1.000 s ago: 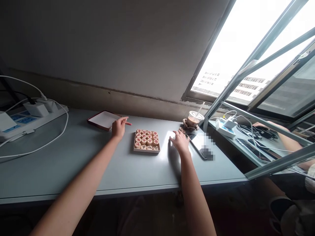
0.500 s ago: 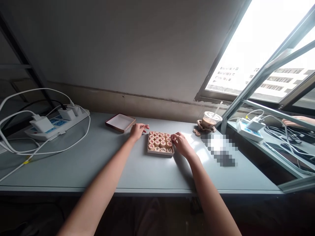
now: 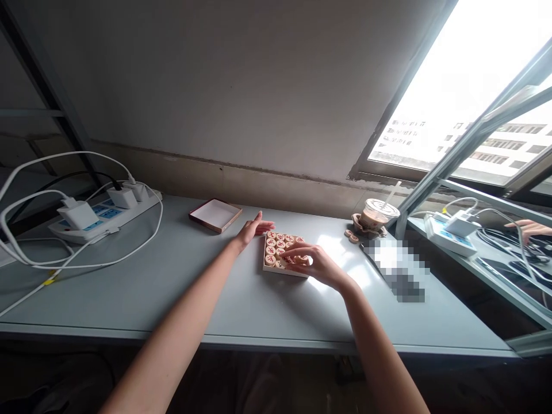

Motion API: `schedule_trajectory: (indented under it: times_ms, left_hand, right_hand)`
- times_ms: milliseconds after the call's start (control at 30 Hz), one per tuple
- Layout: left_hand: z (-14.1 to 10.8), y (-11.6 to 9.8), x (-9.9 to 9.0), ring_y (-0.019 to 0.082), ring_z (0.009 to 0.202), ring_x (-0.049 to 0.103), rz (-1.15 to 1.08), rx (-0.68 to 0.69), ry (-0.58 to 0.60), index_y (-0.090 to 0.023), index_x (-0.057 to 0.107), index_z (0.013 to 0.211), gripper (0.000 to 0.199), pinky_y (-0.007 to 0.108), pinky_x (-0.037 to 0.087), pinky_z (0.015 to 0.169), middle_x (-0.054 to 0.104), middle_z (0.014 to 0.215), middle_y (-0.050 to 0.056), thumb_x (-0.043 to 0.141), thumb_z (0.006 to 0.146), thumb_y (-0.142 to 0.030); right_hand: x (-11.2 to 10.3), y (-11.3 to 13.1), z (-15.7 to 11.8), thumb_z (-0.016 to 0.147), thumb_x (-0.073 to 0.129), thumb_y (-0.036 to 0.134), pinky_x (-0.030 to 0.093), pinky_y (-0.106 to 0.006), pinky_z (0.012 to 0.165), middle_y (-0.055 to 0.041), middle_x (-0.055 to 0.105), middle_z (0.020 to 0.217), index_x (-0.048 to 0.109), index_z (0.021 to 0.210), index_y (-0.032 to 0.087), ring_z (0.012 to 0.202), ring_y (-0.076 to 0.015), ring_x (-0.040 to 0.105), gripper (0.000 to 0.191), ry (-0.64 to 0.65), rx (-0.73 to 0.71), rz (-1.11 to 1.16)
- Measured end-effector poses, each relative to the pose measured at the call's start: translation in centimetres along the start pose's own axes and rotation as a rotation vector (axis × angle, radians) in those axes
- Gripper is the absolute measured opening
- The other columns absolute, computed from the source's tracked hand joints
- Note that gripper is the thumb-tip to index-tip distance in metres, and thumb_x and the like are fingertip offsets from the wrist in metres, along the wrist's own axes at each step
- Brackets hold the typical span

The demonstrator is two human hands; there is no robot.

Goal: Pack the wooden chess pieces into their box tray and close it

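Note:
A shallow box point(image 3: 286, 273) of round wooden pieces with red characters point(image 3: 270, 250) stands on the grey desk. My right hand point(image 3: 319, 264) reaches over its right half, thumb and fingers pinched round a round piece point(image 3: 288, 260) above the front rows, hiding several others. At the box's back left corner is my left hand point(image 3: 252, 229), fingers stretched out and nothing in it. The box lid point(image 3: 215, 215) lies open side up behind and left of that hand. Two loose round pieces point(image 3: 353, 238) rest at the back right.
A plastic cup with a straw point(image 3: 376, 215) sits in a brown holder at the back right, with a blurred-out object point(image 3: 399, 270) before it. A power strip point(image 3: 107, 215) with white cables covers the left side. Metal frame bars rise at the right.
My right hand has moved from the box's right edge to over its front rows. My left hand has opened its fingers near the back left corner. The view has shifted slightly.

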State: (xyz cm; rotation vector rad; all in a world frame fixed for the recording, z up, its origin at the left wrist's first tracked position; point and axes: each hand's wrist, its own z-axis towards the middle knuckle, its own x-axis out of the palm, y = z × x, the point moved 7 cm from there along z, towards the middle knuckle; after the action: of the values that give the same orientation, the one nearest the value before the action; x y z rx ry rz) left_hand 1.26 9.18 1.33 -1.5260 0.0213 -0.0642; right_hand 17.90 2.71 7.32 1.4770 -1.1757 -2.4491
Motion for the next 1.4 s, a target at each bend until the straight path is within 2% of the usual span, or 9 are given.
schedule_trajectory:
  times_ms: [167, 400, 667, 833, 1033, 1100, 1167, 1267, 1400]
  left_hand:
    - [0.0, 0.0, -0.4, 0.026, 0.102, 0.061, -0.056, -0.018, -0.021, -0.018, 0.072, 0.089, 0.064, 0.036, 0.046, 0.088, 0.07, 0.1, 0.01, 0.038, 0.077, -0.071]
    - [0.0, 0.3, -0.5, 0.022, 0.096, 0.063, -0.08, -0.034, -0.012, -0.018, 0.071, 0.086, 0.06, 0.032, 0.048, 0.084, 0.071, 0.094, 0.009, 0.034, 0.083, -0.065]
    - [-0.1, 0.2, -0.4, 0.023, 0.103, 0.06, -0.063, -0.029, 0.008, -0.017, 0.07, 0.094, 0.063, 0.033, 0.043, 0.09, 0.069, 0.102, 0.009, 0.028, 0.087, -0.062]
    - [0.0, 0.3, -0.4, 0.023, 0.105, 0.058, -0.073, -0.02, 0.016, -0.015, 0.069, 0.098, 0.061, 0.032, 0.043, 0.089, 0.068, 0.105, 0.009, 0.03, 0.087, -0.061]
    - [0.0, 0.2, -0.4, 0.024, 0.105, 0.058, -0.065, -0.012, -0.008, -0.016, 0.069, 0.097, 0.06, 0.032, 0.045, 0.085, 0.068, 0.106, 0.009, 0.037, 0.083, -0.065]
    - [0.2, 0.3, -0.5, 0.023, 0.101, 0.06, -0.054, -0.003, -0.027, -0.016, 0.068, 0.099, 0.057, 0.032, 0.046, 0.082, 0.067, 0.107, 0.01, 0.043, 0.08, -0.064]
    - [0.4, 0.4, -0.7, 0.021, 0.096, 0.062, -0.032, 0.054, -0.068, -0.015, 0.066, 0.1, 0.052, 0.032, 0.047, 0.081, 0.067, 0.106, 0.011, 0.054, 0.075, -0.059]
    - [0.7, 0.1, -1.3, 0.02, 0.092, 0.062, 0.031, 0.2, -0.162, -0.013, 0.064, 0.099, 0.044, 0.032, 0.048, 0.082, 0.068, 0.097, 0.011, 0.068, 0.066, -0.042]
    - [0.7, -0.3, -2.1, 0.019, 0.084, 0.063, 0.183, 0.31, -0.272, -0.014, 0.063, 0.099, 0.038, 0.032, 0.049, 0.074, 0.068, 0.085, 0.008, 0.066, 0.063, -0.027]
  right_hand:
    - [1.1, 0.2, 0.1, 0.082, 0.06, 0.032, 0.047, -0.033, 0.081, -0.0055, 0.065, 0.101, 0.067, 0.102, 0.024, 0.09, -0.0192, 0.06, 0.022, 0.044, -0.019, -0.033]
    - [1.0, -0.1, 0.3, 0.082, 0.06, 0.03, 0.048, -0.033, 0.078, -0.0048, 0.065, 0.099, 0.065, 0.101, 0.024, 0.087, -0.0187, 0.059, 0.021, -0.004, 0.005, -0.043]
    - [0.8, -0.3, 0.2, 0.082, 0.059, 0.03, 0.047, -0.035, 0.08, -0.0062, 0.061, 0.102, 0.065, 0.096, 0.024, 0.093, -0.0198, 0.056, 0.016, -0.041, -0.003, -0.074]
    - [0.9, -0.5, 0.3, 0.084, 0.057, 0.028, 0.046, -0.03, 0.072, -0.0046, 0.063, 0.089, 0.065, 0.09, 0.022, 0.08, -0.0164, 0.056, 0.012, -0.036, -0.001, -0.07]
    - [0.5, -0.9, 0.1, 0.085, 0.052, 0.031, 0.045, -0.027, 0.066, -0.0037, 0.065, 0.088, 0.064, 0.091, 0.021, 0.073, -0.0146, 0.057, 0.018, -0.06, 0.043, -0.028]
    - [-0.7, -2.1, 0.0, 0.086, 0.049, 0.032, 0.045, -0.028, 0.069, -0.0037, 0.065, 0.091, 0.064, 0.093, 0.021, 0.076, -0.0151, 0.057, 0.02, -0.135, 0.077, -0.071]
    - [-3.0, -4.4, -0.3, 0.086, 0.047, 0.031, 0.044, -0.03, 0.075, -0.0046, 0.065, 0.095, 0.065, 0.095, 0.022, 0.082, -0.0172, 0.057, 0.021, -0.285, 0.166, -0.222]
    - [-7.1, -9.3, -1.7, 0.085, 0.044, 0.024, 0.038, -0.038, 0.088, -0.0093, 0.061, 0.111, 0.063, 0.107, 0.02, 0.104, -0.0247, 0.051, 0.029, -0.506, 0.492, -0.615]
    - [-9.2, -15.5, -3.4, 0.085, 0.047, 0.026, 0.024, -0.043, 0.103, -0.0173, 0.032, 0.144, 0.041, 0.134, 0.009, 0.133, -0.0287, 0.023, 0.052, -0.368, 0.884, -0.902]
